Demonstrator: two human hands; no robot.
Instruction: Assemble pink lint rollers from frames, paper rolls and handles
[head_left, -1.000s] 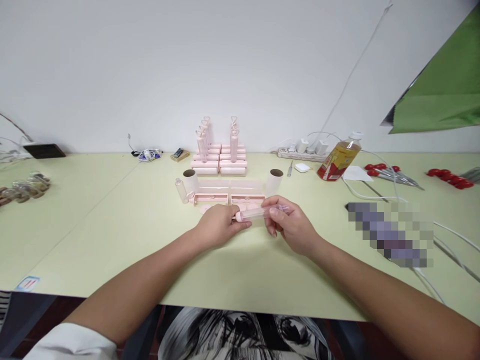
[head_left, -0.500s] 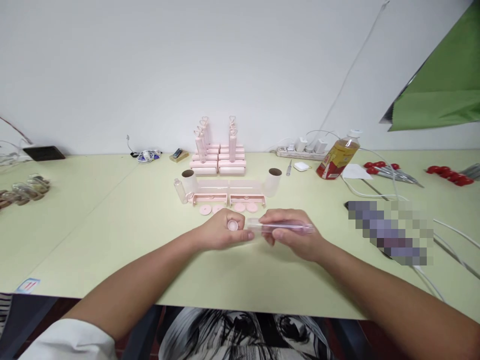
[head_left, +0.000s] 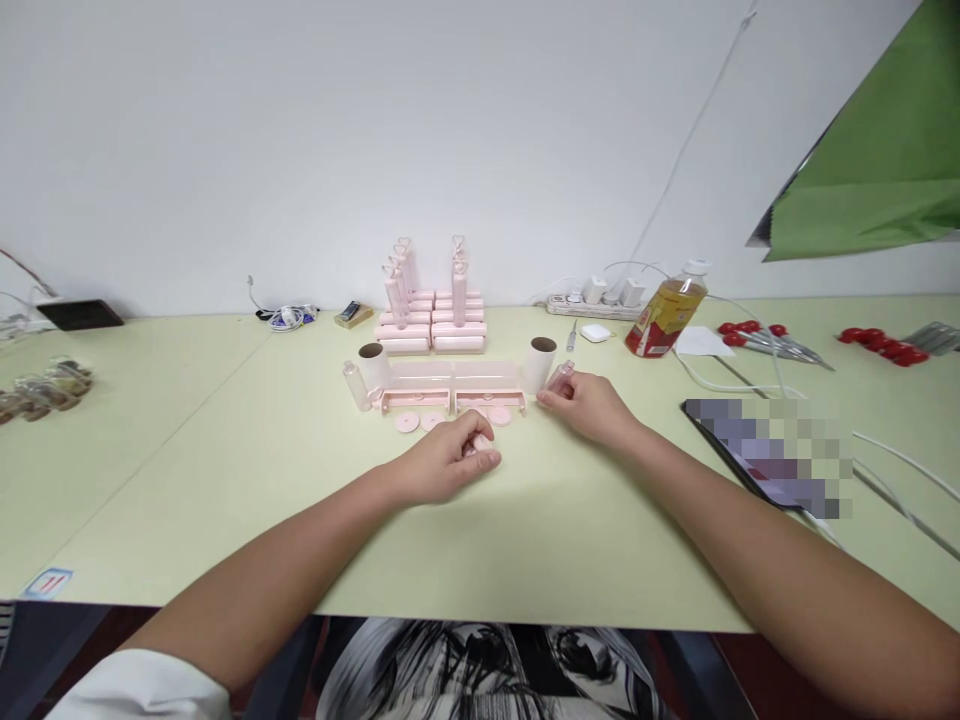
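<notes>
Right grip (head_left: 590, 406) holds a clear tube (head_left: 559, 377) jutting out above it; left grip (head_left: 446, 458) curls round a pink piece (head_left: 481, 442)

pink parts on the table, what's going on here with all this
A person is handling small parts. The left hand curls around a small pink piece, and the right hand holds a clear tube beside the right-hand white roll. Another clear tube stands by the left-hand white roll. Pink discs lie in front of two open pink holders.
</notes>
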